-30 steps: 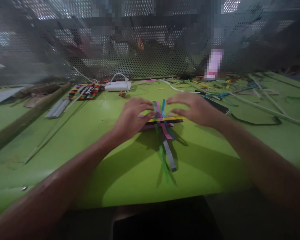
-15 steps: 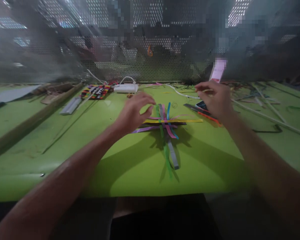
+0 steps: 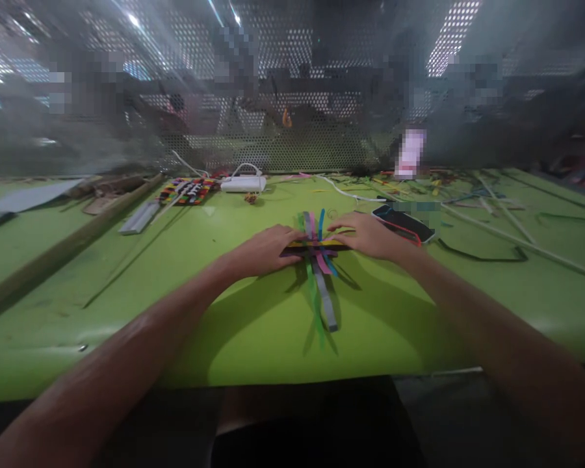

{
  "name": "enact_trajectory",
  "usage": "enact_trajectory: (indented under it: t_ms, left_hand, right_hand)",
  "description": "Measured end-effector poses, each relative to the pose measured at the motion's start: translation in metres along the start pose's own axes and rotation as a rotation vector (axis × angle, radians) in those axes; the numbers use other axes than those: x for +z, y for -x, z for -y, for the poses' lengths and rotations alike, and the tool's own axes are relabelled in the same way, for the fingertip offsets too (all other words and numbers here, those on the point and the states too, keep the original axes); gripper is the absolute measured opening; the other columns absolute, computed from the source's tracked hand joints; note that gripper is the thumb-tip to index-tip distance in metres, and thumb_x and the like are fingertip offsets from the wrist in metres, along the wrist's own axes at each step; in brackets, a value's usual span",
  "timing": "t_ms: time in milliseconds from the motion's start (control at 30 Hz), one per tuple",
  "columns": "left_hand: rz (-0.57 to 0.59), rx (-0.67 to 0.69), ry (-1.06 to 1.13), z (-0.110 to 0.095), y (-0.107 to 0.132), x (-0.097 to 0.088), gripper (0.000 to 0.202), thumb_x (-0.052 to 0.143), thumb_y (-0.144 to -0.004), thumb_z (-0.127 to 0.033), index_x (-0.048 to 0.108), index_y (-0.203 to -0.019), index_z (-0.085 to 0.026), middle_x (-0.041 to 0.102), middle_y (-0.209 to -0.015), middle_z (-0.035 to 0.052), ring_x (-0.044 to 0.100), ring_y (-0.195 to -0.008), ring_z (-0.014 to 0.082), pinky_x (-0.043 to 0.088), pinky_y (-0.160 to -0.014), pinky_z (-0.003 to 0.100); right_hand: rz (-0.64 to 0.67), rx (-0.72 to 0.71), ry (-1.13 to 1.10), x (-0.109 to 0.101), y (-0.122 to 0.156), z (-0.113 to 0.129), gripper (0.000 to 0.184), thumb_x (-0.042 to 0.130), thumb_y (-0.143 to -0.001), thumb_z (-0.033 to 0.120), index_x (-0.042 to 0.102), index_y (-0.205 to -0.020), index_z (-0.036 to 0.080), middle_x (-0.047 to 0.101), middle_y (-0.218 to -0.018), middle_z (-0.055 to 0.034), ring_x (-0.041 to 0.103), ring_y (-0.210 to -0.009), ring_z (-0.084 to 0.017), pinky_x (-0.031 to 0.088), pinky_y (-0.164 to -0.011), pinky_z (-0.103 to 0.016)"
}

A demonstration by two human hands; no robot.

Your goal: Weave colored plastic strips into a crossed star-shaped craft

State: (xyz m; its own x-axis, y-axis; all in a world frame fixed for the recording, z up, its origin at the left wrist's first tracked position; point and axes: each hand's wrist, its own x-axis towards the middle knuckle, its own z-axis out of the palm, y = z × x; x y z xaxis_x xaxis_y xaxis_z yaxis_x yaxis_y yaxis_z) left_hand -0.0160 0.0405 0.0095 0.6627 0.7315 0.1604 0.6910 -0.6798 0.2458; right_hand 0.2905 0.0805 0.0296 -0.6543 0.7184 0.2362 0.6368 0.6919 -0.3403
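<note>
In the middle of the green table lies a small weave of coloured strips [image 3: 325, 296], with green, grey, pink and blue ones running lengthwise across yellow, purple and dark ones. The left ends of the crosswise strips are between the fingers and thumb of my left hand [image 3: 268, 250], which is closed on them. From the other side, my right hand [image 3: 370, 235] pinches the right ends. The fingers partly hide the crossing. The grey and green strips extend toward the table's near edge. Just behind my right hand lies a dark phone [image 3: 412, 224].
A wooden pole [image 3: 68, 250] slants along the left side, near a metal bar [image 3: 140, 217] and a multicoloured woven piece [image 3: 188, 190]. At the back are a white power bank-like box [image 3: 242, 184] and a perforated metal screen [image 3: 292, 153]. A bent black rod [image 3: 482, 258] lies right.
My right hand has come down and left from above the phone to the strips' right ends. My left hand has lowered onto their left ends. The phone is now uncovered.
</note>
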Motion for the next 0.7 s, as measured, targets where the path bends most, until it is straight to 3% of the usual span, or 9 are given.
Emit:
enact_trajectory:
  t_ms: [233,433,700]
  left_hand:
    - [0.023,0.022,-0.016,0.003,-0.002,0.000,0.047,0.066,-0.110,-0.039,0.070,-0.153,-0.021,0.078,-0.139,0.0167,0.071,-0.128,0.0347,0.057,-0.113,0.049]
    - [0.037,0.014,-0.016,0.001,-0.003,-0.001,0.046,0.067,-0.110,-0.038,0.071,-0.153,-0.021,0.077,-0.138,0.0159,0.071,-0.129,0.0345,0.057,-0.113,0.048]
    - [0.034,0.008,-0.013,0.000,-0.002,-0.002,0.043,0.065,-0.112,-0.041,0.074,-0.149,-0.022,0.078,-0.132,0.0150,0.071,-0.122,0.0327,0.059,-0.107,0.046]
  right_hand:
    - [0.025,-0.031,0.017,0.005,0.001,-0.003,0.030,0.071,-0.105,0.032,0.090,-0.127,0.026,0.088,-0.131,-0.0103,0.081,-0.120,-0.032,0.062,-0.110,-0.045]
    - [0.055,-0.060,-0.008,0.008,0.000,-0.004,0.034,0.081,-0.101,0.041,0.089,-0.132,0.028,0.086,-0.135,-0.0104,0.078,-0.124,-0.034,0.060,-0.111,-0.045]
    - [0.121,-0.076,0.012,0.011,0.000,0.003,0.036,0.080,-0.104,0.043,0.086,-0.131,0.019,0.085,-0.131,-0.0155,0.078,-0.119,-0.034,0.060,-0.107,-0.046]
